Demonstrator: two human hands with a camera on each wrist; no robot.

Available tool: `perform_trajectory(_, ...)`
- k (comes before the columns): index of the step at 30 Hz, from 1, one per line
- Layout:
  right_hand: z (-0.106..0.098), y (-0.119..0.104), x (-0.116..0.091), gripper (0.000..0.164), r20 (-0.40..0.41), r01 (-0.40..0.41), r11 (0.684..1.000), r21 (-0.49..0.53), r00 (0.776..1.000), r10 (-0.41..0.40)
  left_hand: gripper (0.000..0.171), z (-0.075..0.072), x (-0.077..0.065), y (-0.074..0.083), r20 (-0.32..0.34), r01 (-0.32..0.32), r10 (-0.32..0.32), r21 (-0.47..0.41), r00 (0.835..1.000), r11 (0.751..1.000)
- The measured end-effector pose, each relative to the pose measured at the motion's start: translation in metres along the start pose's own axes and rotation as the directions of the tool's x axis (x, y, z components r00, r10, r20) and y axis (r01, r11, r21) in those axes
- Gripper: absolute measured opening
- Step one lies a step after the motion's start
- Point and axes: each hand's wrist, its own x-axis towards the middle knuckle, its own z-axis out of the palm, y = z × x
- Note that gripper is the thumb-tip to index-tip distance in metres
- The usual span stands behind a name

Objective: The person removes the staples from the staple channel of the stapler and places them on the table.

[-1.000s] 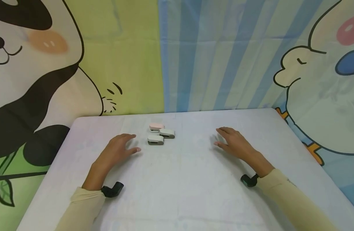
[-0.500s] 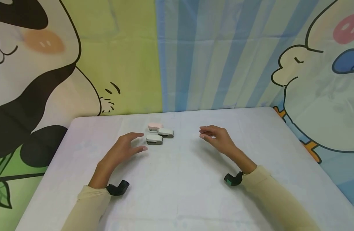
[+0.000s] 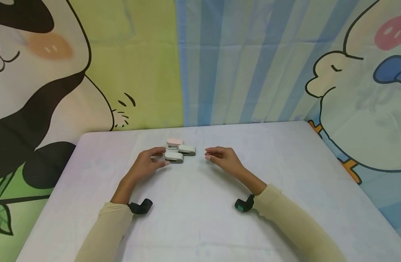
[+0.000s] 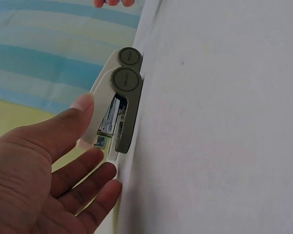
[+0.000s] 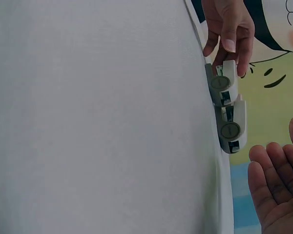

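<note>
Head view: three mini staplers grouped on white-covered table (image 3: 200,211), toward far edge, left of centre. Pink stapler (image 3: 175,142) farthest back; near white stapler (image 3: 173,157), grey base, closest to person; offset white stapler (image 3: 187,149) between these, shifted right. Left hand (image 3: 147,162) spread, thumb and fingers about near white stapler's left end; contact cannot be told. Right hand (image 3: 226,160) apart from group, on its right, fingers together, thumb separate.

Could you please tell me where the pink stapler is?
In the head view, the pink stapler sits just left of centre, behind two white staplers and beyond the left hand.
</note>
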Motion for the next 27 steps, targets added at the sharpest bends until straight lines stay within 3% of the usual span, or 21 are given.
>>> perform_trajectory(5, 0.008, 0.022, 0.012, 0.034, 0.02, -0.025, 0.999, 0.049, 1.0, 0.024, 0.059, 0.007, 0.004, -0.001, -0.002, -0.011, 0.011, 0.018, 1.0, 1.0)
perform_trajectory(14, 0.017, 0.02, 0.018, 0.032, 0.125, -0.052, 0.999, -0.001, 0.991, 0.051, 0.052, 0.014, 0.007, -0.002, -0.008, 0.001, 0.0, 0.064, 1.0, 0.998)
perform_trajectory(21, 0.027, 0.021, 0.018, 0.035, 0.176, -0.043, 0.999, 0.004, 0.983, 0.042, 0.033, 0.018, 0.013, -0.002, 0.047, -0.04, 0.037, 0.056, 0.998, 0.998)
perform_trajectory(27, 0.029, 0.009, 0.016, 0.036, 0.186, -0.001, 1.0, -0.009, 0.983, 0.003, 0.026, 0.023, 0.013, 0.011, 0.112, -0.091, 0.084, 0.056, 0.99, 0.994)
